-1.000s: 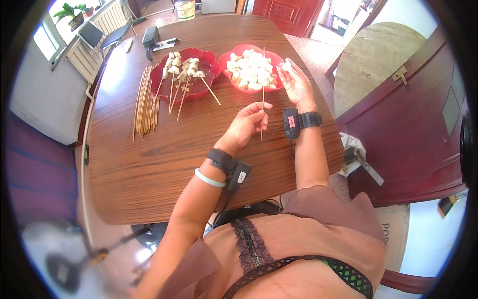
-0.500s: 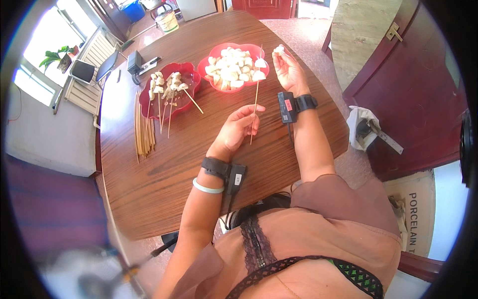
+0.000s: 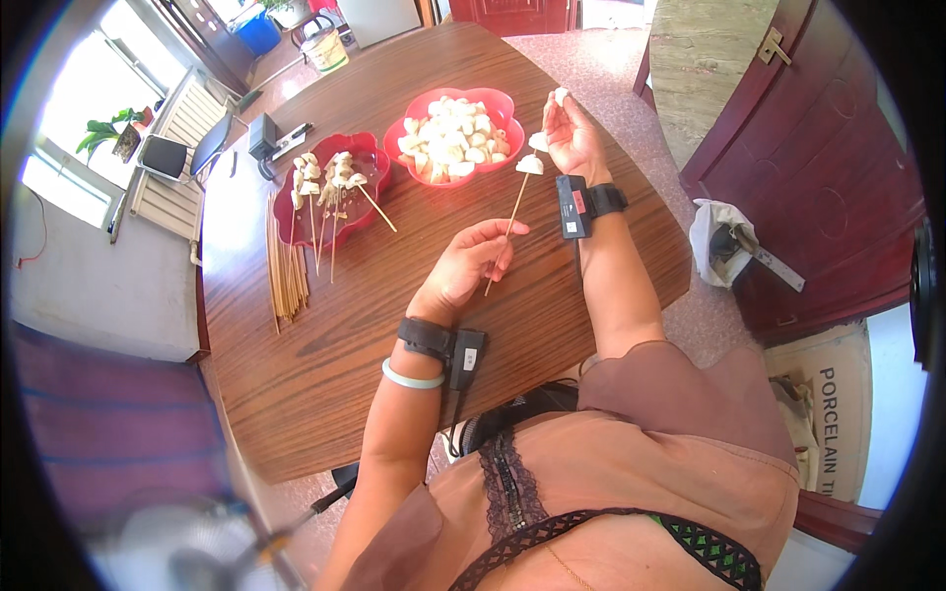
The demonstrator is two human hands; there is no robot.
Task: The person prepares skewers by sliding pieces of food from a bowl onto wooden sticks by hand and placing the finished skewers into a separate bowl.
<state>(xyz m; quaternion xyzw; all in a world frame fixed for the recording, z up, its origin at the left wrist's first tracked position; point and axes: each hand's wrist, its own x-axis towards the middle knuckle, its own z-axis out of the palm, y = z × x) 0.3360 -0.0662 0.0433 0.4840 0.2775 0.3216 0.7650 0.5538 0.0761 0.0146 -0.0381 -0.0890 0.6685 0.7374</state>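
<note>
My left hand (image 3: 461,268) pinches the lower part of a thin wooden skewer (image 3: 517,205), which leans up to the right. Near the skewer's upper end sit two white, rounded food pieces (image 3: 529,164), mushroom-like in look. Just right of that end, my right hand (image 3: 576,150) is raised, with another white piece (image 3: 561,96) between its fingertips. Beyond my left hand, a pink-red scalloped bowl (image 3: 509,110) is heaped with white pieces. A darker red scalloped bowl (image 3: 347,229) to its left holds several loaded skewers (image 3: 340,175), their sticks over its rim.
A bundle of bare skewers (image 3: 286,276) lies left of the darker bowl. Behind it on the wooden table (image 3: 345,374) are a dark box-shaped device (image 3: 263,135) and a small black-and-silver item (image 3: 292,139). A white bag (image 3: 721,241) stands by the red door (image 3: 818,187).
The skewer has tilted right, bringing its loaded end from over the pink-red bowl to beside my right hand. That hand still holds its piece. The view has shifted slightly.
</note>
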